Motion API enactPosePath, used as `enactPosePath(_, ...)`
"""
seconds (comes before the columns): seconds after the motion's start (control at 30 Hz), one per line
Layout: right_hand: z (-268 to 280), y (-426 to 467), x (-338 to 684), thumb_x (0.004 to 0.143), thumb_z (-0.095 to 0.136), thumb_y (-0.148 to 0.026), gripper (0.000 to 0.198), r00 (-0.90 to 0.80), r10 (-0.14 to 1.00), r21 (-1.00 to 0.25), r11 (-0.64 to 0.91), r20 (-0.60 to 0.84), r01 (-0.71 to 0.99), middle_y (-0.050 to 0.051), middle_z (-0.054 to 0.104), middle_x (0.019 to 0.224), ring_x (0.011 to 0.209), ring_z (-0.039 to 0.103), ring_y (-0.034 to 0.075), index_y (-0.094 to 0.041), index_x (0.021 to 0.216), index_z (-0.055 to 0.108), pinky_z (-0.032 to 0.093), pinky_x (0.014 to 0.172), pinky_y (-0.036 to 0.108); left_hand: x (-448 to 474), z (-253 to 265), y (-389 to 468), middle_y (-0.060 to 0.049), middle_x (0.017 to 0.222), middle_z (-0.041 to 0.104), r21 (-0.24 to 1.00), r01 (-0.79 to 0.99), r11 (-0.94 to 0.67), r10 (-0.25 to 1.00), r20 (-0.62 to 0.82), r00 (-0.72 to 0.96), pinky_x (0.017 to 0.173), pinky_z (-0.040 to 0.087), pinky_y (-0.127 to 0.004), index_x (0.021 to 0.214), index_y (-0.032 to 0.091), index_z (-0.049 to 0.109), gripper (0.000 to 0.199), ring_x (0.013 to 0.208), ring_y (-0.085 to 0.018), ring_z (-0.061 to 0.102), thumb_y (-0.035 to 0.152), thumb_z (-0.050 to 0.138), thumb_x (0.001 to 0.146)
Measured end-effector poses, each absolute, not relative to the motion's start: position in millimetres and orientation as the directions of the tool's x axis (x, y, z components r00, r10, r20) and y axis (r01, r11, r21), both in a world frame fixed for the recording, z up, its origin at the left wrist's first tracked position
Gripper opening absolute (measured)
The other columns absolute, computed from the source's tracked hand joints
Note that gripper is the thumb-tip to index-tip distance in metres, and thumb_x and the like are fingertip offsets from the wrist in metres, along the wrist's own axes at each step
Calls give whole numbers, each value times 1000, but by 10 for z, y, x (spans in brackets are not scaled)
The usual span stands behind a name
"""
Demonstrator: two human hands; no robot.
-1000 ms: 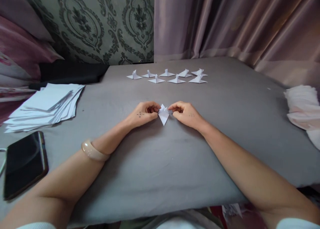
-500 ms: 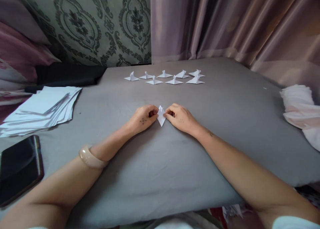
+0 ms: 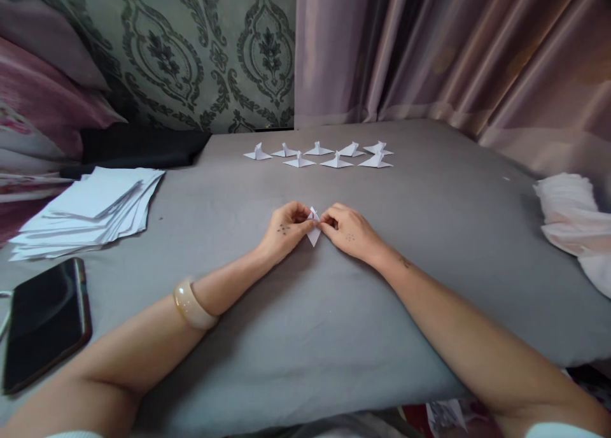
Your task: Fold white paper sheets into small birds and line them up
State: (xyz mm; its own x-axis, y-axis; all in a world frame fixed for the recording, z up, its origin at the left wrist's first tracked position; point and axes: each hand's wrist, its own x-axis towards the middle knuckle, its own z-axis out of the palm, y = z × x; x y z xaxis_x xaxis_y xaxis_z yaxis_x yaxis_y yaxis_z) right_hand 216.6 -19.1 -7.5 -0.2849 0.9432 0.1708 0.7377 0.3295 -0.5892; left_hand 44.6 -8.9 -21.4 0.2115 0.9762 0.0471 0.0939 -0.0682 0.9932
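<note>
A small diamond-shaped piece of folded white paper (image 3: 314, 237) is pinched between my hands at the middle of the grey-covered surface (image 3: 267, 355). My left hand (image 3: 289, 230) grips its left side, the thumb lying across its front. On its right edge, the thumb and fingertips of my right hand (image 3: 347, 230) are closed. The curled fingers partly hide the paper's middle. Farther back, several white folded-paper figures (image 3: 337, 161) stand in two rows, each with flat pointed sides and a raised centre.
To the left lies a stack of white paper sheets (image 3: 81, 215), with a black phone (image 3: 48, 323) nearer me. A black cloth (image 3: 143, 146) is behind the stack. At the right edge sits a crumpled pale cloth (image 3: 573, 215). Curtains (image 3: 344, 49) hang behind the surface.
My left thumb has moved right across the front of the folded paper, and both hands are closer together. The whole view has shifted slightly.
</note>
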Motion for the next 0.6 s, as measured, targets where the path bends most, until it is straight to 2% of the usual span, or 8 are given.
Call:
enactPosePath(0.27, -94, -260, 2131, 81, 61, -26, 12, -213, 944, -707, 329, 251, 626, -1, 65, 88, 69, 57, 12, -22, 93, 60, 44, 68, 27, 430, -186, -91, 0, 70, 62, 984, 146, -100, 974, 67, 216, 56, 39, -21, 78, 14, 60, 21, 62, -9, 54, 31, 71, 71)
enactPosePath(0.6, -53, -331, 2068, 83, 58, -24, 6, -216, 927, -685, 372, 306, 626, 1, 66, 85, 73, 60, 13, -21, 85, 63, 45, 67, 26, 418, -167, -88, -2, 72, 64, 978, 160, -133, 965, 91, 247, 61, 43, -22, 78, 14, 60, 14, 66, -11, 58, 24, 67, 72)
